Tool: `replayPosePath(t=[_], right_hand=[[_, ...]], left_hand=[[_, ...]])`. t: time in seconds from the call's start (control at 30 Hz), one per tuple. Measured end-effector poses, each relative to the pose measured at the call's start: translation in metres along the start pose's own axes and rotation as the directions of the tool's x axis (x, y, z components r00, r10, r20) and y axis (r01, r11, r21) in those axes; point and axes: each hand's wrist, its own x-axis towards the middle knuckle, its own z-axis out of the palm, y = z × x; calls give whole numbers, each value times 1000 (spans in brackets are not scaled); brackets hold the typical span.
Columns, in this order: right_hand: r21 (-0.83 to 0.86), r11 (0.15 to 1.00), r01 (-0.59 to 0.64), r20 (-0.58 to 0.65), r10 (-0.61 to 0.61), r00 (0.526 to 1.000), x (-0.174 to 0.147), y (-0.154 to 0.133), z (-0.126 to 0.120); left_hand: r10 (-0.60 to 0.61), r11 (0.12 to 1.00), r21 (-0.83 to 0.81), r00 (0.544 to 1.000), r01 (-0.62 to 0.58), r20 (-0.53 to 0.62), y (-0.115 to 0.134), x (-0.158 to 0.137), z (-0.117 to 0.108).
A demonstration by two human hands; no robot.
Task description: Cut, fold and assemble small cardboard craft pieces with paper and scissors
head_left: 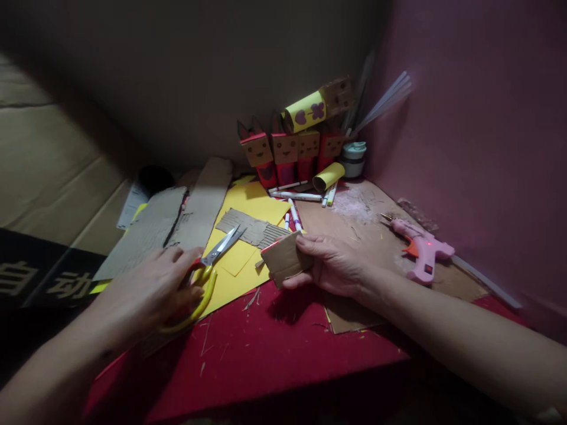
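Brown cardboard piece (287, 258), red along its upper left edge, sits pinched at one side by the right hand (334, 265), above the front of the red worktop (283, 354). The left hand (162, 286) has its fingers curled on the handles of the scissors (211, 258), whose blades stand slightly apart, pointing forward and rightward over the yellow paper (230, 287) and the corrugated strip (252, 229). With those tips on the right hand's side, a careless swing could nick a finger or gouge the piece; a blade dipping low could snag the paper or strip beneath. Since the piece is held at one side only, pressure on its free end may twist it or crease the board. Over on the right, the pink glue gun (425, 248) lies near the right forearm (425, 316), its red light lit; if the nozzle is hot, a stray reach past it could bring a burn. At the back, a yellow tube figure (305, 112) leans tilted atop the row of box-headed figures (286, 147), so a knock there might topple it
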Motion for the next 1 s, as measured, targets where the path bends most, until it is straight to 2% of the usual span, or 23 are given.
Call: replayPosePath(t=[0.07, 0.13, 0.2, 0.27, 0.4, 0.57, 0.63, 0.7, 0.8, 0.87, 1.0], right_hand=[[-12, 1000, 3, 5, -3, 1000, 1, 1, -1], [-27, 1000, 4, 10, -3, 1000, 1, 1, -1], [-43, 999, 6, 17, -5, 1000, 1, 1, -2], [-59, 998, 21, 24, -19, 1000, 1, 1, -2], [-107, 991, 85, 29, -82, 996, 1, 3, -3], [-207, 974, 93, -33, -102, 994, 3, 6, -6], [-268, 959, 91, -35, -104, 994, 3, 5, -5], [-270, 959, 90, -20, -99, 995, 2, 3, -3], [-181, 974, 136, -6, -140, 990, 2, 2, 1], [-123, 978, 169, -39, -175, 984, 1, 2, 3], [-137, 972, 190, -61, -200, 978, 1, 3, 5]], left_hand=[[30, 999, -43, 1000, -30, -1, 16, 3, -4], [-20, 967, -253, 1000, 19, -1, 35, 9, -5], [-29, 878, -475, 998, 54, 60, 53, 17, -4], [-10, 796, -600, 993, 78, 116, 68, 26, -2], [33, 745, -660, 984, 91, 173, 85, 39, 0], [146, 746, -664, 986, -57, 78, 92, 43, 12], [111, 752, -655, 994, -68, 24, 93, 43, 17], [50, 714, -699, 999, -47, -17, 92, 42, 22], [-84, 557, -830, 995, 2, -54, 86, 41, 27], [-165, 467, -884, 985, 34, -50, 80, 42, 30], [-264, 326, -940, 965, 98, 9, 68, 46, 35]])
